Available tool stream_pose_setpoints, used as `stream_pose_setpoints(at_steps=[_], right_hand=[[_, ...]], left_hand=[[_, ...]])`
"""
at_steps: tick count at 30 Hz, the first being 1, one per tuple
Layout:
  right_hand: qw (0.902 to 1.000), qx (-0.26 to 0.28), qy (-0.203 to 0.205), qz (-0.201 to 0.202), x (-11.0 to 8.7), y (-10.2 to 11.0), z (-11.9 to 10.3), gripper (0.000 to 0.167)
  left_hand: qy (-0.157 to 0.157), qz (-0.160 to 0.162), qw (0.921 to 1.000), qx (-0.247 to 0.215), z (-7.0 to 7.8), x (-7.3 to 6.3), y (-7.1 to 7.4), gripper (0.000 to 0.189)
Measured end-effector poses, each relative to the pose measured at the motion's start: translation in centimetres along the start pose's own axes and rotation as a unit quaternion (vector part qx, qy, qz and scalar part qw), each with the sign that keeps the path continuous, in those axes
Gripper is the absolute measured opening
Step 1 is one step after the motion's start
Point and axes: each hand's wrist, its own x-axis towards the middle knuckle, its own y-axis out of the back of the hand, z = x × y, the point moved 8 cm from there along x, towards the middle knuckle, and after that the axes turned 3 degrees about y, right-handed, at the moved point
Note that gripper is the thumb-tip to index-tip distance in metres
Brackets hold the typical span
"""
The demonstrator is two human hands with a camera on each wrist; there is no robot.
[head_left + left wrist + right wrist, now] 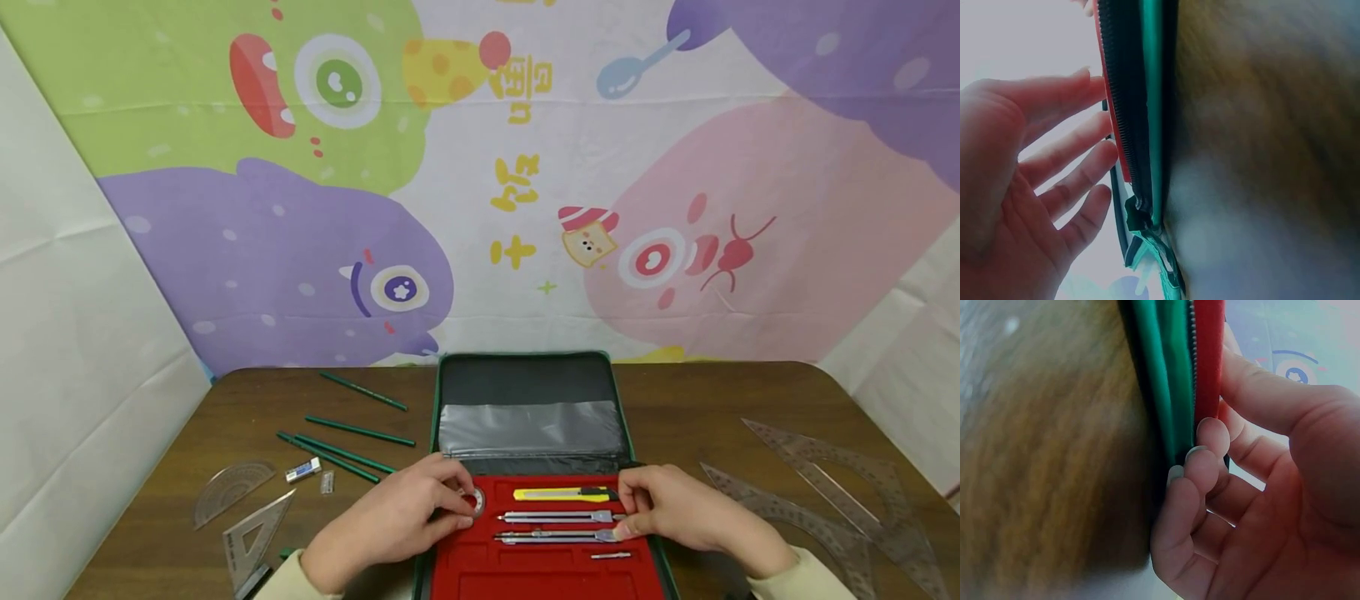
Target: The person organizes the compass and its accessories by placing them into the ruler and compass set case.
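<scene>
An open drafting case with a red tray (480, 562) lies at the table's front. My left hand (408, 508) reaches over the tray's left edge, fingertips at a small white ring-shaped piece (480, 501); in the left wrist view its fingers look fairly straight. My right hand (675, 508) is at the tray's right side, thumb and forefinger at the end of a metal compass (551, 537); its other fingers curl against the zipped side (1175, 381). A second metal drawing instrument (555, 517), a yellow utility knife (558, 494) and a small metal piece (611, 555) lie in the tray.
Several green pencils (360, 430), an eraser (303, 470), a small clear sharpener (327, 482), a protractor (232, 487) and a set square (253, 542) lie left. Clear curved templates (847, 475) lie right. The case lid (525, 379) stands against the printed backdrop.
</scene>
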Motion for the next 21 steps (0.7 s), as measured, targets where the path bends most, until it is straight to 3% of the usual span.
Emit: stream_pose_setpoints(at_steps=[11,18,21], right_hand=[[1.0000,0.005,-0.006,0.001,-0.1,0.2,-0.1,0.033],[0.9997,0.024,-0.005,0.000,-0.2,0.1,-0.1,0.033],[0.9994,0.035,-0.006,-0.002,-0.1,-0.2,-0.1,0.033]], left_hand=[[-0.007,-0.025,0.9989,0.039,0.8,-0.1,-0.2,0.015],[0.004,-0.050,0.9982,0.032,1.4,-0.4,-0.4,0.025],[0.016,-0.046,0.9986,0.020,1.0,-0.7,-0.1,0.025]])
